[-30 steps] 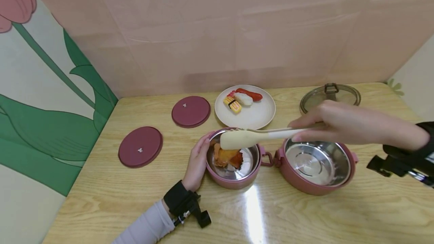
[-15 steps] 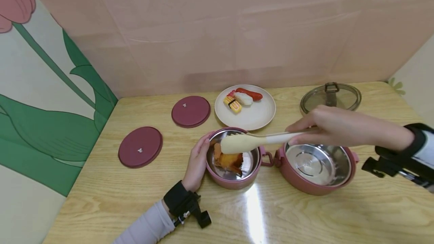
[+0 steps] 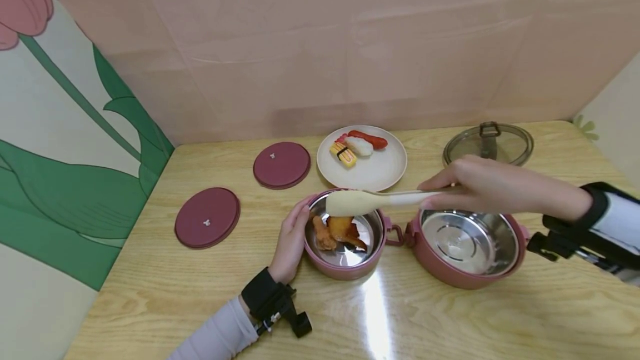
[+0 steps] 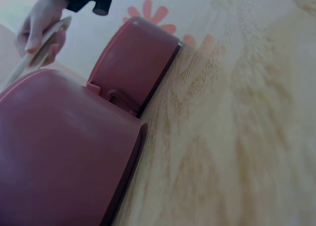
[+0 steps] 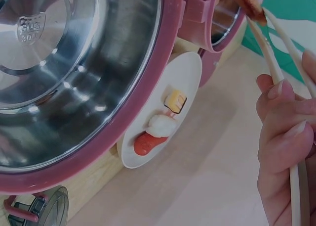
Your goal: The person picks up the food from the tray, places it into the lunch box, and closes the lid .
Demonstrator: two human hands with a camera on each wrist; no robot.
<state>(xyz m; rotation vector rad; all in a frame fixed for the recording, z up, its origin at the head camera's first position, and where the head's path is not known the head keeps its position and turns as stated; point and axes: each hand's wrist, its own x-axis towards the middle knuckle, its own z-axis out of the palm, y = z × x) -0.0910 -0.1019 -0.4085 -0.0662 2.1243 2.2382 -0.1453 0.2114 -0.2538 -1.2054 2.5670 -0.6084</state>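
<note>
In the head view, my left hand (image 3: 291,236) grips the left side of a small pink pot (image 3: 345,272) with a steel inside, thumb at the rim. My right hand (image 3: 462,185) holds cream tongs (image 3: 360,202) level above that pot. A browned piece of toy chicken (image 3: 342,229), like a wing, shows under the tong tips; in the right wrist view this brown piece (image 5: 252,7) is between the two tips. Beside it in the pot lies a toy drumstick (image 3: 324,236). The left wrist view shows mostly the pot's outer wall (image 4: 64,147).
A larger pink pot (image 3: 450,279) with a bare steel inside stands at right. Behind are a white plate (image 3: 382,174) with toy sushi and a sausage, and a glass lid (image 3: 512,143). Two maroon discs (image 3: 207,207) lie at left.
The tongs dipped toward the pot's food, then rose slightly. The wing-like piece has shifted right, apart from the drumstick. My right forearm has moved left; my left hand keeps its place.
</note>
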